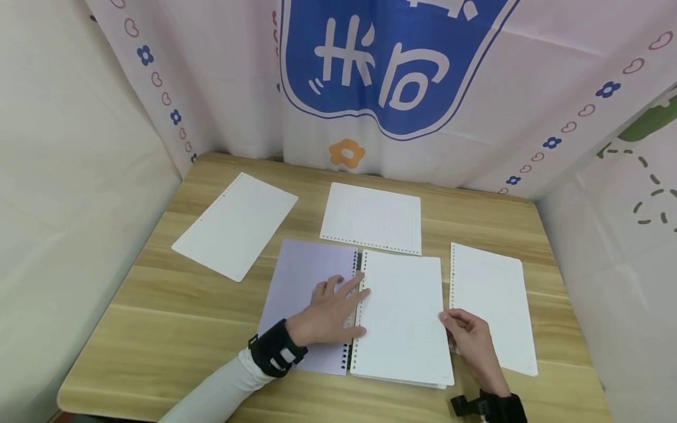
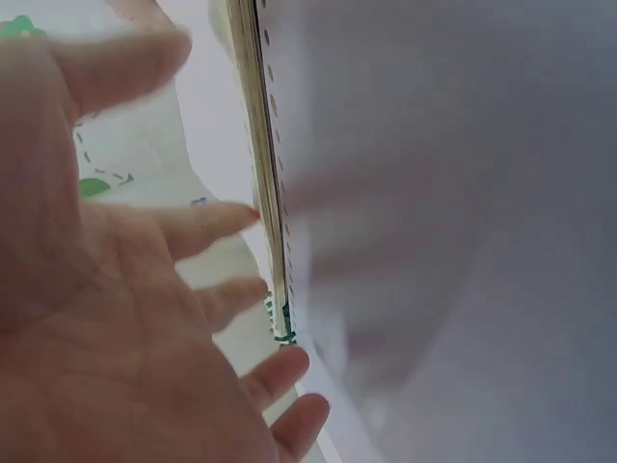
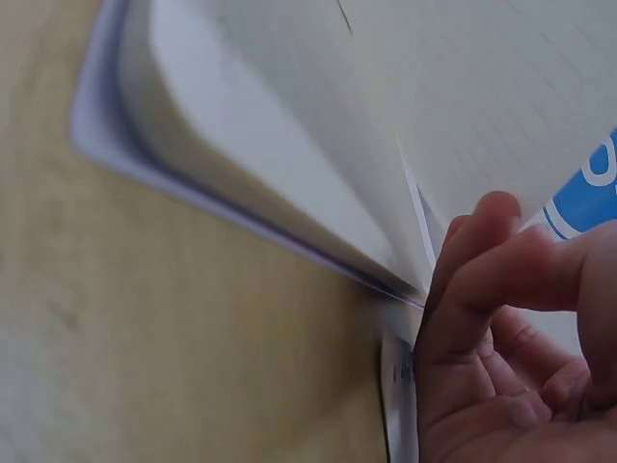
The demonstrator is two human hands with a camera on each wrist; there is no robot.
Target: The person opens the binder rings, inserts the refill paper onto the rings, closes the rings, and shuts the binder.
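Note:
An opened loose-leaf notebook lies mid-table, its lilac cover (image 1: pixel 304 267) to the left and a stack of white punched paper (image 1: pixel 402 317) to the right. Over the spine, my left hand (image 1: pixel 329 317) spreads its fingers, with fingertips at the punched margin of the top sheet. That palm fills the left side of the left wrist view, beside dark green binder rings (image 2: pixel 283 323). At the stack's right edge, my right hand (image 1: pixel 472 338) pinches a sheet between thumb and fingers. In the right wrist view, this sheet (image 3: pixel 492 87) rises away from the pages (image 3: pixel 251 193) below.
Three loose punched sheets lie on the wooden table (image 1: pixel 174 329): a blank-looking one (image 1: pixel 238 226) at back left, a lined one (image 1: pixel 372 217) behind the notebook, another (image 1: pixel 492 299) partly under my right hand's outline. A printed curtain (image 1: pixel 233 88) hangs along the back edge.

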